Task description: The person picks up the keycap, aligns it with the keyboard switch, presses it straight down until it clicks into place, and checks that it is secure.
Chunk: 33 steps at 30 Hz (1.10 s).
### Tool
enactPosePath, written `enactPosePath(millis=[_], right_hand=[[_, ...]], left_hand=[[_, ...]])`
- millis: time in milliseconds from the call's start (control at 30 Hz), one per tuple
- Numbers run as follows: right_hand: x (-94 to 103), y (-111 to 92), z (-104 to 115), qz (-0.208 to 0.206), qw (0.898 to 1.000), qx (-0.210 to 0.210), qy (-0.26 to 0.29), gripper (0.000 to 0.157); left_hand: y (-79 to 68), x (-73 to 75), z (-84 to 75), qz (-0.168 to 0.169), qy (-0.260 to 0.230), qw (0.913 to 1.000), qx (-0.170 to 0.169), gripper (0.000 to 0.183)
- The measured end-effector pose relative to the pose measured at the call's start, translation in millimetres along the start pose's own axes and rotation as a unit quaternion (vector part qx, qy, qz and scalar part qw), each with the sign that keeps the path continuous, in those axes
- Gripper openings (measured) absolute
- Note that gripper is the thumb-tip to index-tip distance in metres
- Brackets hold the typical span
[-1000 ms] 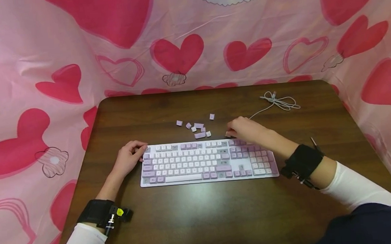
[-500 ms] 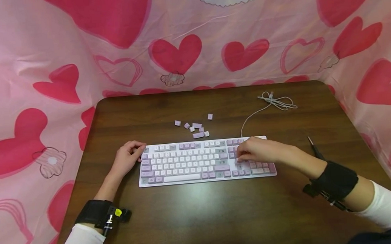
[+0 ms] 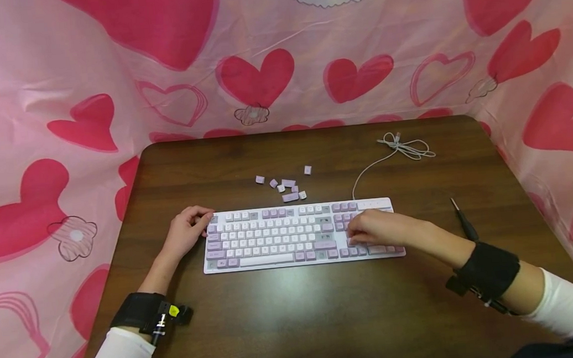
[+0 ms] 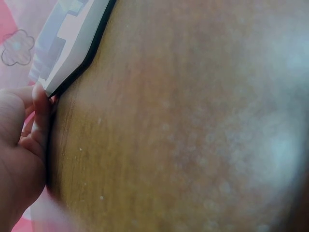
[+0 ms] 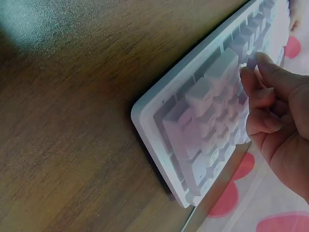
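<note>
A white keyboard (image 3: 272,259) with white and lilac keycaps lies on the brown table; a few grey spots among its keys show no cap. At its far left corner, my left hand (image 3: 186,231) grips the edge between thumb and fingers, as the left wrist view also shows. My right hand (image 3: 382,226) is over the arrow-key area, left of the number pad. In the right wrist view its thumb and forefinger pinch a small lilac keycap (image 5: 252,60) at the keyboard's surface. The fingers partly hide that keycap.
Behind the keyboard lie several loose lilac and white keycaps (image 3: 290,197). A white cable (image 3: 404,147) is bundled at the back right. A thin dark-handled tool (image 3: 464,221) with a metal tip lies right of the keyboard, near the right wrist strap.
My right hand has moved from behind the keyboard toward me, down onto the arrow-key area, and settled slightly lower since half a second ago. My left hand stays at the corner.
</note>
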State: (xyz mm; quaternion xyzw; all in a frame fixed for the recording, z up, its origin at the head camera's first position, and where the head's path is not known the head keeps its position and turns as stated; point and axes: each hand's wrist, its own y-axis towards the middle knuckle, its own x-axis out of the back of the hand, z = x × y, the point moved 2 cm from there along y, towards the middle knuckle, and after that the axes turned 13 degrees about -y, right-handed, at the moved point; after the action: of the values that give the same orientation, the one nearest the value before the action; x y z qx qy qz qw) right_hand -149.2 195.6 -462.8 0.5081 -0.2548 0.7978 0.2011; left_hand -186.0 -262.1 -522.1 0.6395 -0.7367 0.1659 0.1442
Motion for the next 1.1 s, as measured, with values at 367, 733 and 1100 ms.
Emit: enactPosePath(millis=[367,733,1100], right_hand=[[1.2,7,19,-0.021,0.998,-0.021,-0.063,0.027],[1.4,7,24,0.013,0.996,-0.046,-0.073,0.028],[-3.4,10,22,0.001,0.997,-0.029,-0.065,0.028]], left_hand=[[1.0,1.6,1.2,-0.005,0.004,1.0000,0.005,0.026],[2.5,-3.9,1.3,-0.001,0.000,0.9999,0.012,0.027],[1.4,-1.1,4.1,-0.003,0.004,0.9999,0.015,0.027]])
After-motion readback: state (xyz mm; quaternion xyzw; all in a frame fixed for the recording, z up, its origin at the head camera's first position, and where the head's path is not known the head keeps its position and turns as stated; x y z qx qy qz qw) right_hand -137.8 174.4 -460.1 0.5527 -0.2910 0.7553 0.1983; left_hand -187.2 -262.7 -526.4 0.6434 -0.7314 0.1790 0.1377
